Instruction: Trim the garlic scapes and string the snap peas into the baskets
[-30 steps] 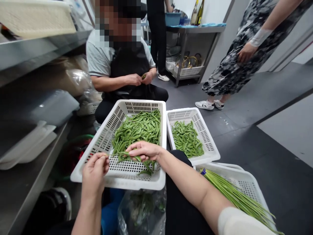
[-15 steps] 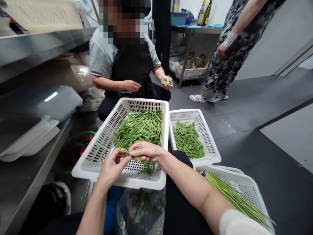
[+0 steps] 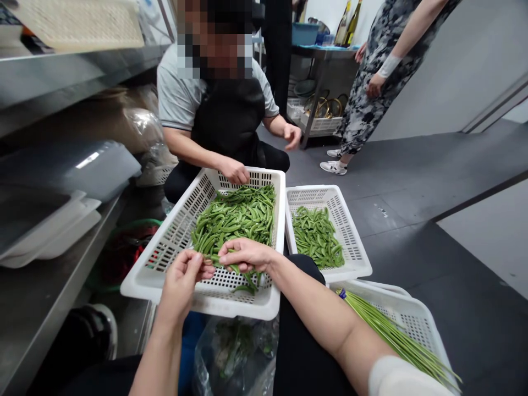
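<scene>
Green pea pod (image 3: 214,257) sits between the two hands, above the near part of the large white basket (image 3: 243,309). Right hand (image 3: 243,255) has thumb and fingers clamped on it, with more pods (image 3: 234,268) bunched under the fingers. Left hand (image 3: 184,270) has its fingertips curled in at the pod's left end; can't tell whether they pinch it or only sit against it. Below and beyond: a heap of loose pods (image 3: 233,217) in the large basket, a few strays nearer the right hand. Small white basket (image 3: 351,234) stands just right of the large one, with a flatter layer of pods (image 3: 317,236) inside. Nearer, past the right forearm, a third basket (image 3: 427,319) carries long green stems (image 3: 396,333) with a purple tie (image 3: 342,294) at one end. Clear plastic bag (image 3: 235,360) with leafy bits is under the large basket's near edge. Across from it, a co-worker in a black apron (image 3: 229,121): one hand (image 3: 235,171) over the far rim, fingers curled; the other (image 3: 292,136) off to the side. Farther back, a person in patterned clothing (image 3: 365,104) stands by a steel table (image 3: 324,53).
</scene>
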`<state>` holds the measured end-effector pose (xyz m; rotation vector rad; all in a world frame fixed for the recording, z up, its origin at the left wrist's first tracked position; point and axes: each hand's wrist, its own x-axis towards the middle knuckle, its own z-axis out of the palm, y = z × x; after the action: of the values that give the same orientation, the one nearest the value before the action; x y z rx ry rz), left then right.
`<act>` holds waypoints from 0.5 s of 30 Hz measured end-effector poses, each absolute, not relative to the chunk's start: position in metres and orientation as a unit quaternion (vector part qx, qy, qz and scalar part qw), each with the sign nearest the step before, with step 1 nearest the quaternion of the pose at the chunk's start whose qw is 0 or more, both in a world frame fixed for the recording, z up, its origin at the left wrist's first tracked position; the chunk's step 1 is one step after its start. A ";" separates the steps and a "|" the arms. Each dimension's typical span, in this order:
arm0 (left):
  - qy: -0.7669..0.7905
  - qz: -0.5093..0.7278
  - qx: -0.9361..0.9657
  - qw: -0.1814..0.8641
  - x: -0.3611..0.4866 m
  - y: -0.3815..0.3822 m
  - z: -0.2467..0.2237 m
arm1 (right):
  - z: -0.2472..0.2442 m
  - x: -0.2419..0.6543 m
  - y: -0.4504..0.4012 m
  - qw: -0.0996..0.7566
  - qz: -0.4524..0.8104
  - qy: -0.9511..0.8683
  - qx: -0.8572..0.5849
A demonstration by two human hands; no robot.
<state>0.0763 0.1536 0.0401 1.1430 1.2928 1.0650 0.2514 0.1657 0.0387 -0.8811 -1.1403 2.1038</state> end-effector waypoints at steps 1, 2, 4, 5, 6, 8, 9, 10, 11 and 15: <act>0.540 0.447 0.482 0.525 0.077 0.154 0.040 | 0.038 0.251 0.166 0.287 0.789 -0.431 -0.332; 0.538 0.443 0.494 0.520 0.078 0.154 0.040 | 0.038 0.251 0.166 0.282 0.788 -0.434 -0.333; 0.528 0.414 0.545 0.503 0.077 0.154 0.044 | 0.037 0.251 0.165 0.269 0.784 -0.447 -0.337; 0.524 0.394 0.575 0.489 0.076 0.153 0.047 | 0.037 0.251 0.164 0.259 0.777 -0.462 -0.341; 0.522 0.371 0.603 0.476 0.075 0.153 0.051 | 0.037 0.251 0.163 0.249 0.763 -0.486 -0.346; 0.521 0.334 0.639 0.457 0.075 0.151 0.057 | 0.039 0.251 0.160 0.244 0.707 -0.562 -0.354; 0.519 0.330 0.644 0.456 0.075 0.151 0.060 | 0.039 0.251 0.158 0.256 0.667 -0.602 -0.358; 0.517 0.338 0.637 0.461 0.077 0.151 0.061 | 0.040 0.250 0.156 0.276 0.628 -0.634 -0.357; 0.514 0.360 0.619 0.472 0.080 0.151 0.062 | 0.041 0.248 0.154 0.302 0.598 -0.653 -0.352; 0.500 0.507 0.430 0.555 0.100 0.153 0.059 | 0.042 0.235 0.151 0.450 0.585 -0.573 -0.355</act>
<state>0.0996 0.1535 0.0587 1.0152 1.1807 1.1969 0.2353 0.1509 0.0419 -0.8774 -1.4167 1.4474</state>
